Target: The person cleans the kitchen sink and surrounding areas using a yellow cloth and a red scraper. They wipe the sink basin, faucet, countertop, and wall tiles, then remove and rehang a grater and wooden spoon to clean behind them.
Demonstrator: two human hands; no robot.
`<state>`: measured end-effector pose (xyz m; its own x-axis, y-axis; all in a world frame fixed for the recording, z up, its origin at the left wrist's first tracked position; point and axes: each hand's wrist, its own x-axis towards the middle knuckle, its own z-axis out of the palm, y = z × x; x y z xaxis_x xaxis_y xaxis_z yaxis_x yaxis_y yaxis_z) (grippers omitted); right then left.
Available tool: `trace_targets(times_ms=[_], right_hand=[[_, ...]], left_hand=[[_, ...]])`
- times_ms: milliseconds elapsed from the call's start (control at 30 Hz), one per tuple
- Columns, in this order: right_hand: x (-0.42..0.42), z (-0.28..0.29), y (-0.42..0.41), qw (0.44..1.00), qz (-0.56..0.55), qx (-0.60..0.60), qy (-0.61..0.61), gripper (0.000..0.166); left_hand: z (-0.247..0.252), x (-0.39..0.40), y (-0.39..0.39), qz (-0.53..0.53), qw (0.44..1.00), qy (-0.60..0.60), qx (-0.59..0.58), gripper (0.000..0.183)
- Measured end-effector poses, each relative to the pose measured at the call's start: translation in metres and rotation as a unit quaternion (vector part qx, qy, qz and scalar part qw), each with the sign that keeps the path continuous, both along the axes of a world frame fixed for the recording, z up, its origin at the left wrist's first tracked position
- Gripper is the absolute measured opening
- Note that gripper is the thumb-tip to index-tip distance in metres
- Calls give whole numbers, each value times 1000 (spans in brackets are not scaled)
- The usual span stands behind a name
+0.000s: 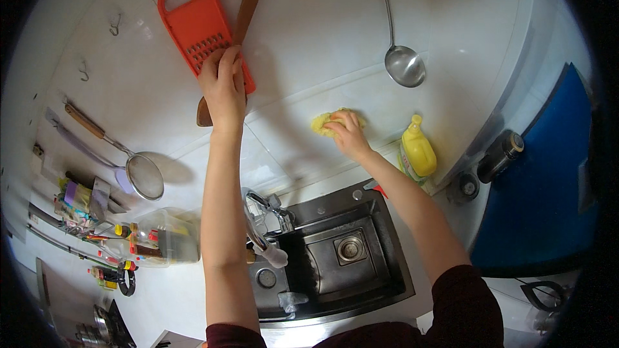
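My left hand [223, 87] is raised to the tiled wall, its fingers closed on a wooden spatula [251, 5] at the lower part of its handle. The spatula lies over the edge of a red grater [198, 19], which hangs from a wall hook. To the right, my right hand [350, 137] presses a yellow cloth [321, 124] to the white wall tiles, above the sink's back edge. A steel ladle [405, 66] hangs on the wall, up and to the right of the cloth. A yellow bottle [420, 152] stands on the ledge beside my right forearm.
Below my arms is a dark sink [338, 266] with a chrome faucet [263, 241]. A strainer [145, 176] hangs at left, above a clear plastic bin [181, 239] with bottles nearby. At right are a dark flask [500, 157] and a blue panel [537, 193].
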<state>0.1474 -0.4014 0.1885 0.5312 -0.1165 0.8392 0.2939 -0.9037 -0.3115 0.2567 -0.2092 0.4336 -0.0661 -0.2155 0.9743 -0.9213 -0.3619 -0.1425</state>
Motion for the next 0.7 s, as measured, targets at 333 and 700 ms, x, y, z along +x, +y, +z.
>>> trace_targets(times_ms=[333, 700], right_hand=[[32, 66, 36, 975, -156, 47, -154, 45], [22, 156, 61, 984, -53, 59, -161, 41]], left_hand=[[1, -5, -1, -14, 1000, -9, 5, 23], [3, -5, 8, -3, 1000, 16, 6, 25]])
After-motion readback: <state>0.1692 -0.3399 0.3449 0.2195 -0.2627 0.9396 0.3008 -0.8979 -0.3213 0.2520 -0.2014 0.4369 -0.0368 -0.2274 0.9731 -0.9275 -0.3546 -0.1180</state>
